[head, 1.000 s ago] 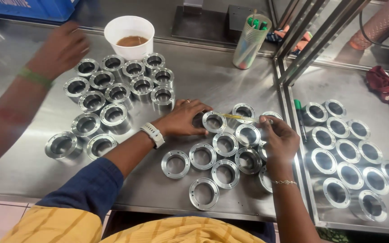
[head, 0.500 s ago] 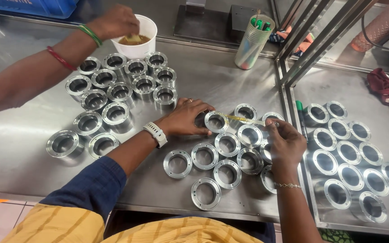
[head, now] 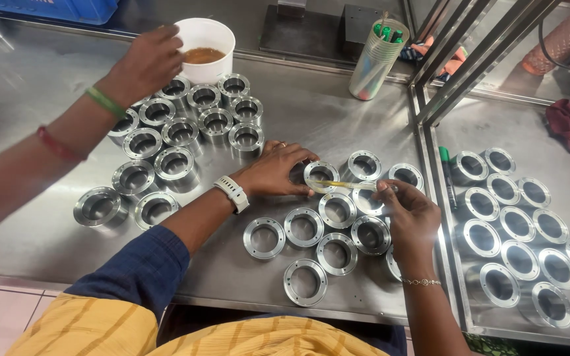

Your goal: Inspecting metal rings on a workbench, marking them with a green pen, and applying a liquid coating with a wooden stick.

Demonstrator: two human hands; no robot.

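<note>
Two hands (head: 278, 170) (head: 409, 214) work one ring (head: 320, 175) mid-cluster, neighbours touching.

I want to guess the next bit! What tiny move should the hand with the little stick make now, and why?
Probably a small dip of the thin stick into the metal ring. The right hand pinches the stick with its tip lying over that ring's rim, and the left hand steadies the ring on the steel table. The rings nearer the person are untouched by either hand.

Yellow striped top over a dark blue sleeve — white wristwatch (head: 232, 192) on the left wrist, thin beaded bracelet (head: 421, 282) on the right.
</note>
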